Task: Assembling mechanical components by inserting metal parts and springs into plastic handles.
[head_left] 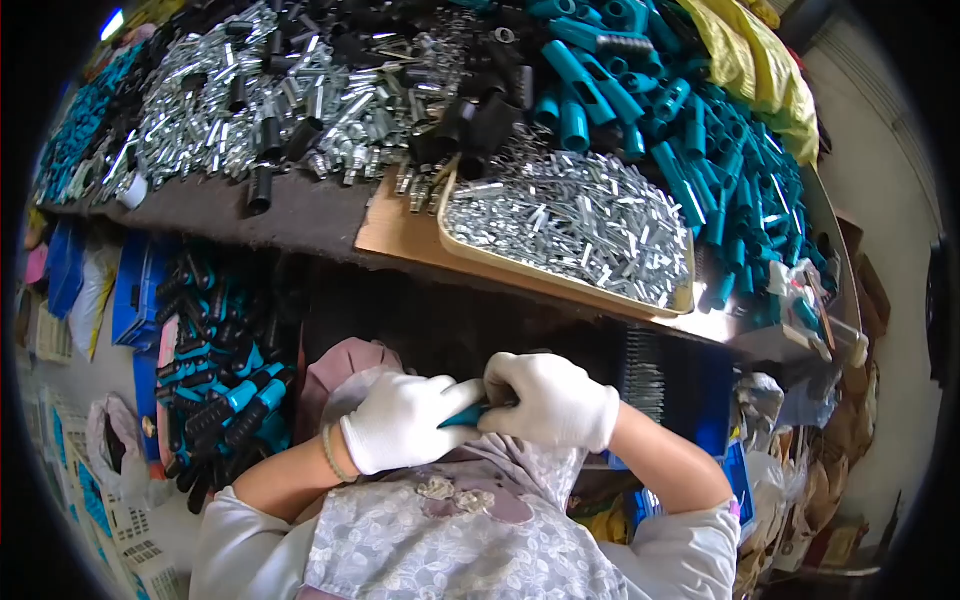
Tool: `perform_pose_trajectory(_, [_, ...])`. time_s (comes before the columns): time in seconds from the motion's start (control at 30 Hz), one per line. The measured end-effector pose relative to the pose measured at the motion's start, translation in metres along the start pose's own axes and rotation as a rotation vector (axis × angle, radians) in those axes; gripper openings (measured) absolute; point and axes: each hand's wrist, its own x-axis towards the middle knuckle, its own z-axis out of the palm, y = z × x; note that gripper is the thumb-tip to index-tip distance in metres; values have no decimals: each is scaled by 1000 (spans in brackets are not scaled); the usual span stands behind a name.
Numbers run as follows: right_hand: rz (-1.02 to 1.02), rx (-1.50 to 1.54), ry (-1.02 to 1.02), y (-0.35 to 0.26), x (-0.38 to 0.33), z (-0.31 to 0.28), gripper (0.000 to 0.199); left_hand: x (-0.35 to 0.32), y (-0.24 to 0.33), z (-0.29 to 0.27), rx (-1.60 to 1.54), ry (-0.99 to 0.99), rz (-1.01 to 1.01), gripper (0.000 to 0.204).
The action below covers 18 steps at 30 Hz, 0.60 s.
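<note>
White gloves cover both of my hands, which meet in front of my chest. My left hand (400, 422) is closed around a teal plastic piece (463, 416), and only a short stretch of it shows between the fingers. Against the end of that piece, my right hand (552, 400) is curled with its fingertips pinched together. Whether a small part sits in that pinch is hidden by the glove. Beyond my hands, a shallow tray (560, 282) on the bench edge holds a heap of small shiny metal parts.
Teal plastic tubes (690, 130) are heaped at the back right, below yellow sacking (745, 65). Metal and black parts (230, 110) pile across the bench's left. A box of teal-and-black handles (235, 400) stands low left. Long metal springs or rods (643, 375) lie to the right.
</note>
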Motion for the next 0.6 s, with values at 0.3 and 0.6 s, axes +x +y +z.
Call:
perform_pose_trajectory(0.3, [-63,280,122,25,4,46,34,-4,-9,8,21,-30,110,30])
perform_pose_trajectory(0.6, [-8,430,193,46,-11,54,42,3,-12,-21,-201,-200,6,56])
